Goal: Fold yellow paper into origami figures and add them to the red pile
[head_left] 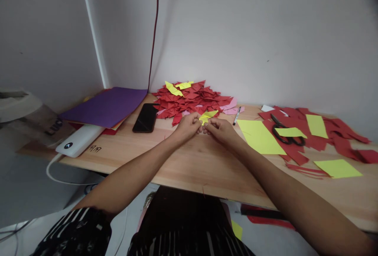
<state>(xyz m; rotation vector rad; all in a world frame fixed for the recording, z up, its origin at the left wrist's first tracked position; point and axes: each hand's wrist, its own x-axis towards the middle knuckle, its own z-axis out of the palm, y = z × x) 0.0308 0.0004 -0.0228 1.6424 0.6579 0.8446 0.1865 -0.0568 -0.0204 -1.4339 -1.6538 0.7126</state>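
Both arms reach over a wooden table (189, 165). My left hand (188, 125) and my right hand (221, 128) meet fingertip to fingertip and pinch a small folded yellow paper piece (208, 116) between them, just above the table top. Right behind the hands lies a heap of folded red paper triangles (191, 99) with a few yellow pieces (175, 88) on top and pink ones (232, 105) at its right edge.
A black phone (145, 117) lies left of the hands, beside a purple paper stack (106, 106) and a white power bank (78, 140). At right are a pen (236, 116), yellow sheets (260, 136), black scissors (286, 133) and red paper scraps (339, 134). Walls close behind.
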